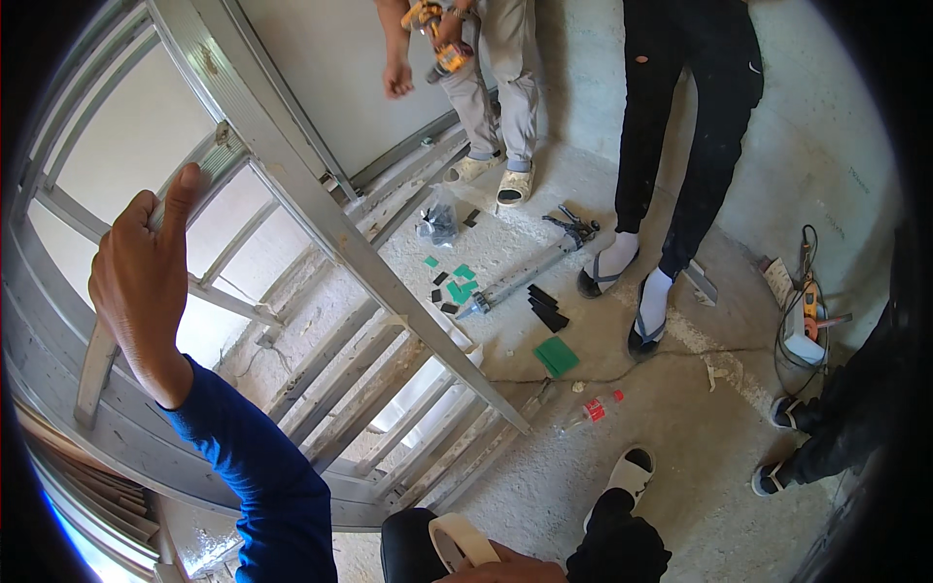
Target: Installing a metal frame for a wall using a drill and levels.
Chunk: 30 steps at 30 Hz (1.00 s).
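My left hand [146, 272], at the end of a blue sleeve, is closed round a rung of a metal stepladder [321, 219]. Its thumb lies along the ridged rung. The ladder stands on my left, its rails and lower rungs running down to the floor. At the bottom edge, my right hand [520, 565] shows only in part, closed on a roll of masking tape [457, 540] that is pale cream. Most of its fingers are hidden. The tape is beside my knee in black trousers [406, 544].
A caulking gun [525, 272], green pads [556, 357], black strips [547, 309], a plastic bag [438, 223] and a bottle [595, 410] lie on the floor. One person holds a cordless drill [437, 39]; another in black trousers [690, 126] stands near. A corded tool [810, 301] sits right.
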Available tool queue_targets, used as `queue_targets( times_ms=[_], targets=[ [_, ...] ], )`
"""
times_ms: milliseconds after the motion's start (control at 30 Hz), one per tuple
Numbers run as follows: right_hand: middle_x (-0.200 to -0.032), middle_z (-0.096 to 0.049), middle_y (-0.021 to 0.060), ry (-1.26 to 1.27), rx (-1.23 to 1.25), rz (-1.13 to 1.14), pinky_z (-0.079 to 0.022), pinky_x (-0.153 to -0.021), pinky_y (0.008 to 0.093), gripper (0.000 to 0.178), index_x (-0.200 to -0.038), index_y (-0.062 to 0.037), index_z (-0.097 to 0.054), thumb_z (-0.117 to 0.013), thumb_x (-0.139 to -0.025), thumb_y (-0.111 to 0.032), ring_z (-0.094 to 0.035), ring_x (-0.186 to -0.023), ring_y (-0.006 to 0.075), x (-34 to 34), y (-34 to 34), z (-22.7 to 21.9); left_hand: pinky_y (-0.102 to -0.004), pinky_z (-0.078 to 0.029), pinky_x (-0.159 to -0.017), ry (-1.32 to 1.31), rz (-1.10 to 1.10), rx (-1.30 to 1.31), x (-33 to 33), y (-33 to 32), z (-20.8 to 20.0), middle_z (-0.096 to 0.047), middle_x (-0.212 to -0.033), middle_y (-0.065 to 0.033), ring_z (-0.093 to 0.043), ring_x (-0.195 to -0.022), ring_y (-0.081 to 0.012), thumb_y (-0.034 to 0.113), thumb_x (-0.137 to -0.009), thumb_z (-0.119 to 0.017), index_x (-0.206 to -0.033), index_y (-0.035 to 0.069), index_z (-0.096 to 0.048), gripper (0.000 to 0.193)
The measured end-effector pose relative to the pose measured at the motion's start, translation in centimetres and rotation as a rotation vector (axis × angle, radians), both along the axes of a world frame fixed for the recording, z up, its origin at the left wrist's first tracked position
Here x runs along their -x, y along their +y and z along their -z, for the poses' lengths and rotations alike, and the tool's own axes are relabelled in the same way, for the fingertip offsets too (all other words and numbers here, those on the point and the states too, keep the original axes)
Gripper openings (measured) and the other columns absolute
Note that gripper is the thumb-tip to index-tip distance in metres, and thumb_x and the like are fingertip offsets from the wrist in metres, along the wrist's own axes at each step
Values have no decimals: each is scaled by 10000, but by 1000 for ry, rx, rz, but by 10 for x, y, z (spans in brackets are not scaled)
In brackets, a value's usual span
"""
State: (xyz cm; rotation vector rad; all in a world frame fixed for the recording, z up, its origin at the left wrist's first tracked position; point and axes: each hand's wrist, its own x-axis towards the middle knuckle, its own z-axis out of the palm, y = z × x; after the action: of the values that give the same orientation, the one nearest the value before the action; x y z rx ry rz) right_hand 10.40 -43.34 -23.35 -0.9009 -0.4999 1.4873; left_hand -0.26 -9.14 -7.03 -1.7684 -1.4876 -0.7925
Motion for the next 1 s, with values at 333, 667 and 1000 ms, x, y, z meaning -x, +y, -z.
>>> queue_targets(
  times_ms=[333, 667, 1000],
  targets=[
    [-917, -538, -24, -26, -41, 15, -298, -565, 197, 193, -1095, -15, -718, -693, -914, -75, -403, -641, 12, 3, -2, 6, -401, -571, -753, 13, -41, -72, 1, 4, -1, -737, -817, -126, -729, -791, -249, 822, -803, -481, -1025, 49, -749, 847],
    [-913, -525, -20, 112, -70, 9, -323, -576, 202, 203, -1119, 8, -699, -672, -930, -58, -424, -667, 20, 4, -2, 8, -386, -565, -700, -6, 0, -69, 1, 3, 1, -716, -744, -99, -707, -712, -215, 829, -800, -475, -933, 63, -754, 826],
    [-921, -533, -14, 93, -20, -21, -339, -601, 202, 207, -1122, 18, -694, -669, -934, -64, -439, -691, 29, -4, 2, -5, -339, -532, -645, 13, 4, -75, 2, 4, 1, -667, -660, -61, -658, -637, -173, 838, -800, -464, -830, 93, -735, 793]
  ],
)
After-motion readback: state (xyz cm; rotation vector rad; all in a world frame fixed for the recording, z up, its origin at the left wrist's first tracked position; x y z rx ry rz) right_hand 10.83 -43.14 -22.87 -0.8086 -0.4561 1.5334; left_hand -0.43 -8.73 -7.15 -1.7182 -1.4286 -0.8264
